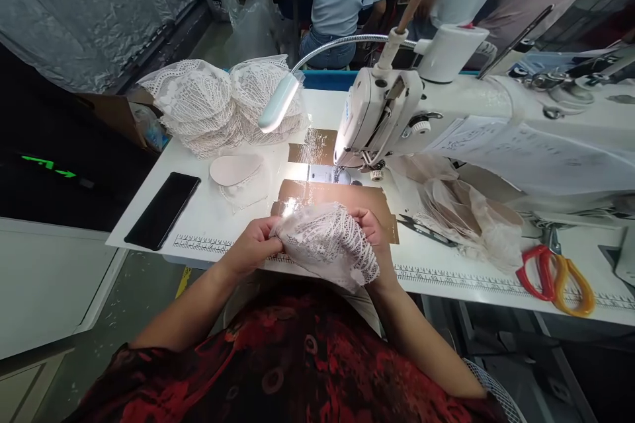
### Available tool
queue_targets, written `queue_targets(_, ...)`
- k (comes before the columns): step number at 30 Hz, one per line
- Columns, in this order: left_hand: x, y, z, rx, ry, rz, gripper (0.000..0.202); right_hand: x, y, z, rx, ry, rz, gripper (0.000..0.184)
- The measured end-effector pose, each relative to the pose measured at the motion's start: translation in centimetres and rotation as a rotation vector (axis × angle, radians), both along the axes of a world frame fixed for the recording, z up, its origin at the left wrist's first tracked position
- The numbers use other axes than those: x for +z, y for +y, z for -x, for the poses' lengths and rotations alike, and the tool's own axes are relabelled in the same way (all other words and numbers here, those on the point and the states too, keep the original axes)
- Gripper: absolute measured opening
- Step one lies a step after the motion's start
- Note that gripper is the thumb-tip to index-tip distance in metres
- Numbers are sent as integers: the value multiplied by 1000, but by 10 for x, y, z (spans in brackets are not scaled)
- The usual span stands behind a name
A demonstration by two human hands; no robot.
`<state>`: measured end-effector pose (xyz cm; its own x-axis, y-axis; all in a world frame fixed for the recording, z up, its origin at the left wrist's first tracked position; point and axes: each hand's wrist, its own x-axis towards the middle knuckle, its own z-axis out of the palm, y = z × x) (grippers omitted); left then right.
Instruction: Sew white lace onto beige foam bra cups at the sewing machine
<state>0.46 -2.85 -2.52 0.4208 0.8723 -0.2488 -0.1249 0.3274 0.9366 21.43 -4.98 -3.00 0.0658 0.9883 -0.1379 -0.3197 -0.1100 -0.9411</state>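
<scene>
Both hands (252,246) in a pinch on opposite sides of a pale lace piece (322,241), near the sewing machine (461,102)

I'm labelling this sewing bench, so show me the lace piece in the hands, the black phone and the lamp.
Lace piece (322,238), head view: its patterned middle.
Black phone (163,210), head view: centre of its screen.
Lamp (279,103), head view: its pale casing.

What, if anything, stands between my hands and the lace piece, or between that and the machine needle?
Nothing visible stands in the way: your left hand and right hand hold the lace piece, and only a flat brown sheet lies between it and the needle area.
</scene>
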Motion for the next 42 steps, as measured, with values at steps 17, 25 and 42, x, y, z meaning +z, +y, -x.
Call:
queue_targets(17,6,-14,-42,51,-528,493,44,-1,0,3,40,-347,-198,33)
queue_targets(25,-8,-19,-29,-11,-305,353,15,0,10,-9,-198,159,-2,27)
queue_targets(42,24,5,-9,-331,306,-458,20,23,-4,7,108,-680,-439,11)
